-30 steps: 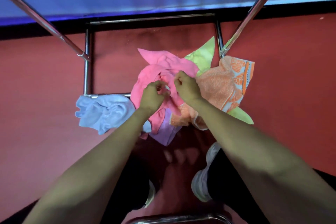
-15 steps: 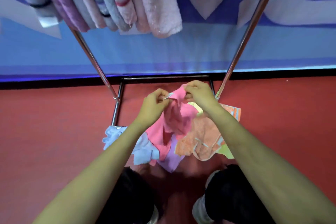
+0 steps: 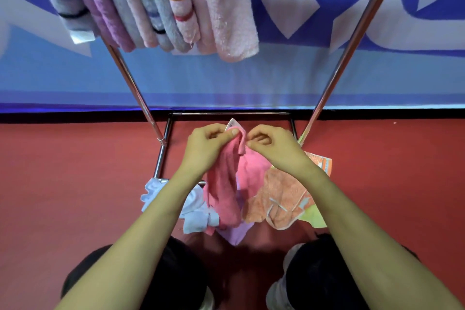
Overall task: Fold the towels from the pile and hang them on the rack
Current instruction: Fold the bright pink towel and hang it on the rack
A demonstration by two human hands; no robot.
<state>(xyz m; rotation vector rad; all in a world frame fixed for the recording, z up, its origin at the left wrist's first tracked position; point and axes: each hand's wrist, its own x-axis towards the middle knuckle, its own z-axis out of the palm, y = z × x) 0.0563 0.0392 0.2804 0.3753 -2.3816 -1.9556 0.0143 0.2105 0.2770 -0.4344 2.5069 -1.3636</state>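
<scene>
Hands [image 3: 247, 145] pinching pink towel [image 3: 224, 191] edge

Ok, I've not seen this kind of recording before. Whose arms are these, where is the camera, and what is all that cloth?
There is no machine here. These are a person's two bare arms, filmed by a wide-angle camera worn on their head, which looks forward and down. The left hand and right hand both pinch the top edge of a pink terry towel, which hangs down from them over a pile. The pile lies on the red floor: a light blue towel, an orange patterned towel, a lilac cloth and a yellow-green cloth. The poles of the shiny metal rack rise on either side. At the top, a row of folded striped and pink towels already hangs on it.
</scene>
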